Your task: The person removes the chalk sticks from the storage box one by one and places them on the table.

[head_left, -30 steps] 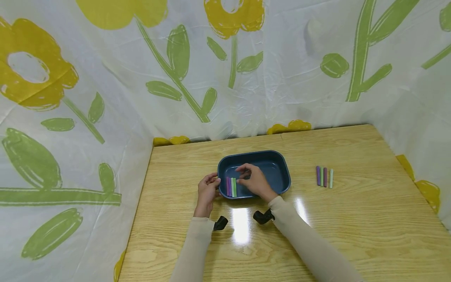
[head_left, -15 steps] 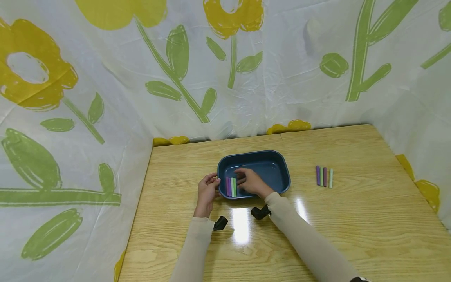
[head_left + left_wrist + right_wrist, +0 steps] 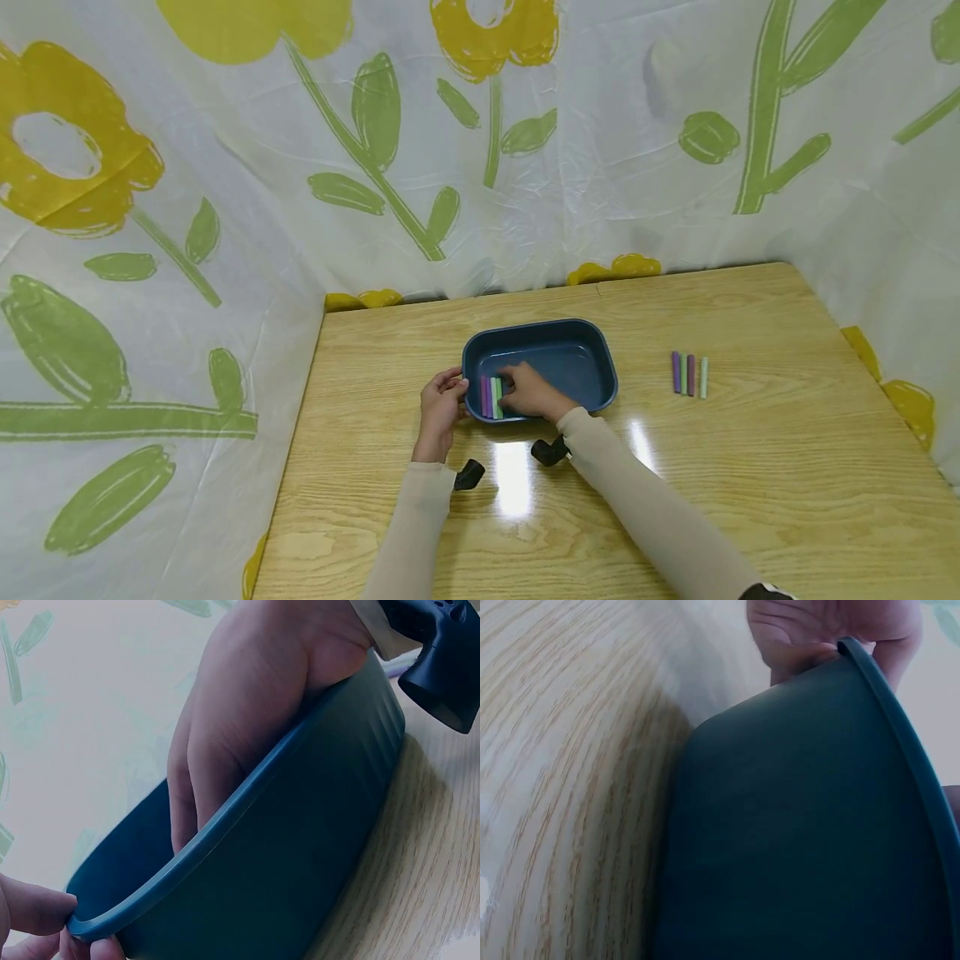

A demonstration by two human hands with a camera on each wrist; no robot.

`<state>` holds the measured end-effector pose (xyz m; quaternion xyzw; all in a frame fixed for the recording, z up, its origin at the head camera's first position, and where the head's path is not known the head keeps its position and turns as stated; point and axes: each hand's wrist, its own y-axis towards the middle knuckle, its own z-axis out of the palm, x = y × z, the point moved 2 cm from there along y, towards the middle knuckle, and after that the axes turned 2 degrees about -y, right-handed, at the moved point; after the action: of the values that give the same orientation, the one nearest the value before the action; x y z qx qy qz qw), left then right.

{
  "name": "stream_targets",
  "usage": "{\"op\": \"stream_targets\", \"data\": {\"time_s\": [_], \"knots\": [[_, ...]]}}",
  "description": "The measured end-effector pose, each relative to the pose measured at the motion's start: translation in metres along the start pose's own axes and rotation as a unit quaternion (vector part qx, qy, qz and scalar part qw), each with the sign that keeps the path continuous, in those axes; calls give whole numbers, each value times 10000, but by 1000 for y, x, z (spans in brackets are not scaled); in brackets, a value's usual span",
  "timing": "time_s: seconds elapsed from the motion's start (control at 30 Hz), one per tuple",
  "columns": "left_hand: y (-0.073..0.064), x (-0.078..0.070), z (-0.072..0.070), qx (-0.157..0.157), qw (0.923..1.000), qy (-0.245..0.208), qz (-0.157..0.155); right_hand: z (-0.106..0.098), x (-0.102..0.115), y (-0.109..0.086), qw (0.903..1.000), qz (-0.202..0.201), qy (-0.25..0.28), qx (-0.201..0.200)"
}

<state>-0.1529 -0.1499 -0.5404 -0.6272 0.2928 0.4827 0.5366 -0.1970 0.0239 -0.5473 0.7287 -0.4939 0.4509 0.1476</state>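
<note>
A dark blue rectangular tray (image 3: 540,327) stands on the table, with several chalk sticks (image 3: 491,397) in purple and green side by side at its left end. My left hand (image 3: 440,408) grips the tray's left rim between thumb and fingers, as the left wrist view also shows. My right hand (image 3: 531,392) reaches down inside the tray, its fingertips right beside the green chalk at the row's right side. In the left wrist view the right hand's fingers (image 3: 214,772) extend downward behind the tray wall, which hides their tips.
Several more chalk sticks (image 3: 690,375), purple, green, dark red and pale, lie in a row on the wooden table (image 3: 750,467) right of the tray. A flowered sheet (image 3: 525,225) hangs behind the table and at both sides.
My right hand has lowered slightly and drawn its fingers in toward the chalk row. My left hand stays on the rim, and the tray and loose chalk keep their places.
</note>
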Motion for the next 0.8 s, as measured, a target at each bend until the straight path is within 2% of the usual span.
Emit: {"op": "stream_targets", "data": {"time_s": [0.1, 0.23, 0.4, 0.57, 0.8], "knots": [[1, 0, 1, -9, 10000, 0, 10, -1, 2, -1, 9995, -28, -309, -106], [1, -1, 2, -32, 10000, -6, 9, -3, 5, -4, 9990, 49, -367, -268], [0, -2, 2, -5, 10000, -11, -20, -4, 4, -7, 9991, 159, -81, -375], [1, 0, 1, 2, 10000, 24, -23, -4, 3, -8, 9984, 9, 305, -470], [-1, 0, 0, -38, 10000, 59, -66, -5, 1, -11, 9928, -84, 705, -968]]}}
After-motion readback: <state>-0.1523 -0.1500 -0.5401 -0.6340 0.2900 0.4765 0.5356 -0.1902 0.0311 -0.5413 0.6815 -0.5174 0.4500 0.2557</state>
